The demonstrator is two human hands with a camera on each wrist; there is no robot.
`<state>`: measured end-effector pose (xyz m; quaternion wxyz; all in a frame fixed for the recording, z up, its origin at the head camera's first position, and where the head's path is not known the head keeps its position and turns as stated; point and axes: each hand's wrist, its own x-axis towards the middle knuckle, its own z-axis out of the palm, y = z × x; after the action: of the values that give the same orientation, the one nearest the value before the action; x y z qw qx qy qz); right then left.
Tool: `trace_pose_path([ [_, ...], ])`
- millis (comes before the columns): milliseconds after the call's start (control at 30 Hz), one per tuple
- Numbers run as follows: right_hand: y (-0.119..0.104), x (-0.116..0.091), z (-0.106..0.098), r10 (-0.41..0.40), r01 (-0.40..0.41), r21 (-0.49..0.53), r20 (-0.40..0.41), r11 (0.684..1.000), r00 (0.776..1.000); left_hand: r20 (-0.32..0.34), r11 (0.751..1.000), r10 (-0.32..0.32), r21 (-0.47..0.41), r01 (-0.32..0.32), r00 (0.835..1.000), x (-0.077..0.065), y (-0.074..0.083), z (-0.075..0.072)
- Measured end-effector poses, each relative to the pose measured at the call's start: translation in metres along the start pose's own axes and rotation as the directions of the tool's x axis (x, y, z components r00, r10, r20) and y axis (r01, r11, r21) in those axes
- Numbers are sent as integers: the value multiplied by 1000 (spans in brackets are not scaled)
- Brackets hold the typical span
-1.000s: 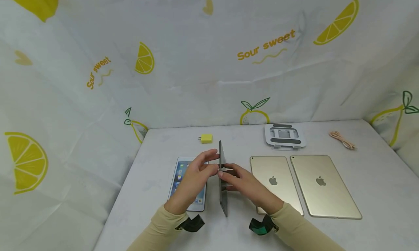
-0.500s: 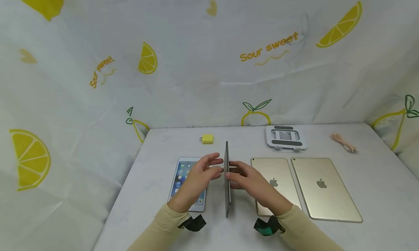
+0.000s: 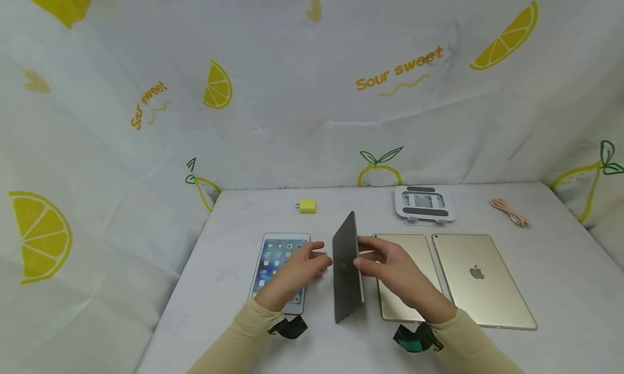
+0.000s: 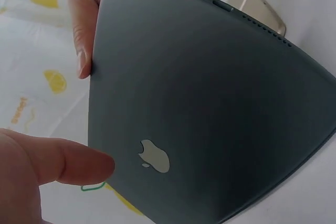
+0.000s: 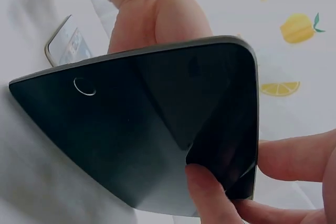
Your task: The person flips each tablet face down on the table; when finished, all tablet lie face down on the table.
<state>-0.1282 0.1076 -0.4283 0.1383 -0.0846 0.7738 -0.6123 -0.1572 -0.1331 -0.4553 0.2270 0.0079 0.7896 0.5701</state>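
Observation:
A dark grey tablet (image 3: 345, 276) is held on edge above the white table, its apple-logo back turned to the left and its black screen (image 5: 136, 129) to the right. My right hand (image 3: 402, 268) grips it by the right-hand edge, thumb at the edge and fingers on the screen side. Beside the back, my left hand (image 3: 298, 271) hovers with fingers loosely bent and holds nothing. In the left wrist view the left thumb (image 4: 79, 162) overlaps the tablet near the logo; contact cannot be told. Under the left hand lies a white tablet (image 3: 265, 271), its screen lit with icons.
Two gold tablets lie back up on the right: a smaller one (image 3: 390, 298) partly under the right hand, and a larger one (image 3: 487, 292). Farther back are a yellow charger plug (image 3: 307, 206), a white folding stand (image 3: 404, 214) and a coiled pinkish cable (image 3: 509, 211).
The dark tablet has turned from nearly edge-on so its back shows more. My right hand has shifted right with it; my left hand has drawn slightly down and away from it.

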Motion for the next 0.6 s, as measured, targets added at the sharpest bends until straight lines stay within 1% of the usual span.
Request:
trace_pose_path([
  [67,1,-2,-2,3,-3,-4,-16,1000,1000,13,1000,-10,12,10,1000,1,-3,2],
  [167,4,-5,-7,2,-3,-21,-33,1000,999,34,1000,-11,6,10,999,2,-5,4],
  [333,11,-10,-17,27,-32,-67,-78,997,997,39,1000,-3,19,3,999,3,-6,5],
  [400,15,-11,-20,33,-39,-70,-90,997,995,42,1000,1,21,-2,999,3,-7,5],
  [600,27,-10,-23,67,-75,-73,-106,994,992,46,1000,9,-8,-9,999,2,-7,5],
])
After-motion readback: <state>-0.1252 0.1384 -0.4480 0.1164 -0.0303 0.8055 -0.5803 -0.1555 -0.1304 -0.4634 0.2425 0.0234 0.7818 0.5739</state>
